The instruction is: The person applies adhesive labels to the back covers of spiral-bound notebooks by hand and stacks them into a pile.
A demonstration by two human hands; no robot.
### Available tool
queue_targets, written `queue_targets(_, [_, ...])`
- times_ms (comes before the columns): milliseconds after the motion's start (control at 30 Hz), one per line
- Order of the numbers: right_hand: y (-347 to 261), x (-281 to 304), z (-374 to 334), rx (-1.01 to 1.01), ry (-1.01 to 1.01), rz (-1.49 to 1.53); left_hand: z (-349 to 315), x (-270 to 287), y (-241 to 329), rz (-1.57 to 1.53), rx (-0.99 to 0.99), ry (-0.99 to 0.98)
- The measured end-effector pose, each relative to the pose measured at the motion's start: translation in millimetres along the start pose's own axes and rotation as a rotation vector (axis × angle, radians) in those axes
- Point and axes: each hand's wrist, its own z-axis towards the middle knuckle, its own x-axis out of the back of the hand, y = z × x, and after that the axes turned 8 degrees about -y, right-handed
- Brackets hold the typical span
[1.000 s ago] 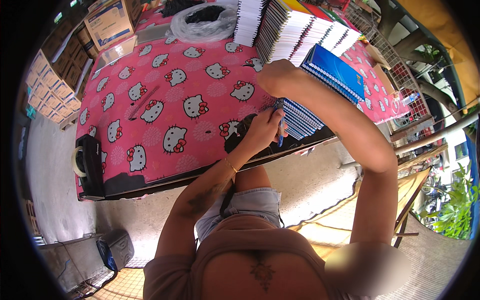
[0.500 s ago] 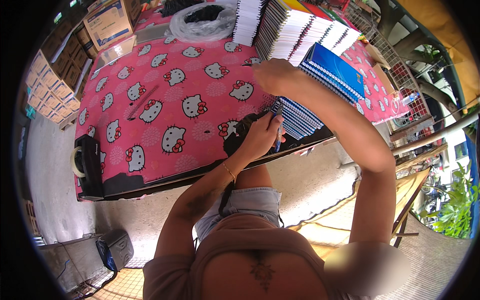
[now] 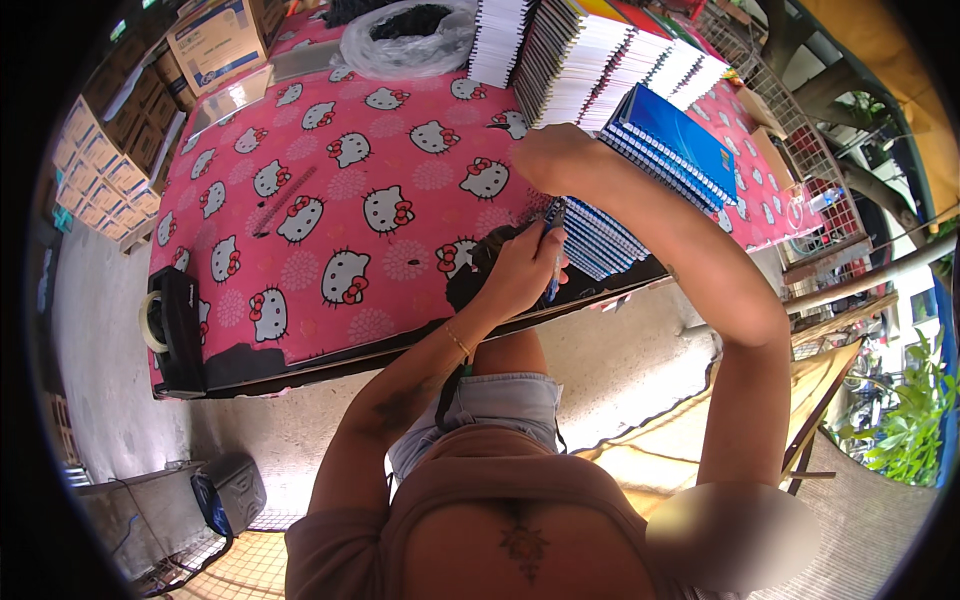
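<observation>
Fingers of my left hand (image 3: 523,266) clamp the tool (image 3: 552,287), its tip beside the notebooks (image 3: 608,243) just right of them. My right hand (image 3: 550,158), just beyond, hides its fingers, so I can't tell whether they're apart or together. I'd judge a firm grip and steady tip works best.

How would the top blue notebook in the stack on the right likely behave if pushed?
The top blue notebook may slide, since its cover looks smooth. It probably stays fairly stiff, as it lies flat. Its exposed spiral binding might snag along that edge.
</observation>
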Motion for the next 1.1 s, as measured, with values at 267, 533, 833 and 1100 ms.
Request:
queue_targets(267, [-4,-2,5,0.039,-0.027,-0.06,10,4,-6,-0.025,0.009,0.024])
queue_targets(533, [1,-3,6,0.019,-0.038,-0.01,2,3,-8,-0.046,0.045,0.001])
queue_targets(833, [1,-5,6,0.025,-0.034,-0.001,5,-3,-4,-0.114,0.059,0.022])
queue_targets(1100, [0,-1,4,0.028,-0.038,0.031,-2,-2,-4,-0.068,0.063,-0.041])
